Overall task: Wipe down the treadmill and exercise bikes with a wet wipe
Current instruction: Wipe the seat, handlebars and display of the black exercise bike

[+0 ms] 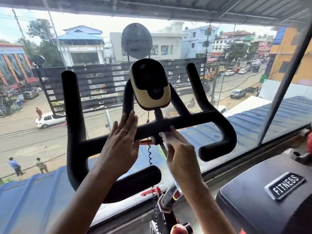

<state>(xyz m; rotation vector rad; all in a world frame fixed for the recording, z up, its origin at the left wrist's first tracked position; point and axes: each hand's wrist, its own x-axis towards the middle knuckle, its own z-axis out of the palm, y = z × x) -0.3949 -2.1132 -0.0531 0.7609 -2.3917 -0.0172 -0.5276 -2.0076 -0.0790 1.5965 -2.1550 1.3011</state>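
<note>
While right hand (182,159) pinches one wipe (164,136), left hand (121,142) (held flat) touches handlebar (194,119).

Black slatted panel (99,85) just outside glass, round grey disc (136,40) above it. Chain (17,26) hangs top left. Below, blue corrugated roof (33,200). On road at left: white car (50,119), person in red (39,112) just beside it. Nearer, lower left: pedestrian in blue (16,166) and pedestrian in khaki (41,165). Across road — white building with blue roof (81,46); yellow building (290,61) far right. Row of parked cars (243,70) along far street; grey car (237,93) apart from them; motorcyclist (191,102) mid-road.
</note>
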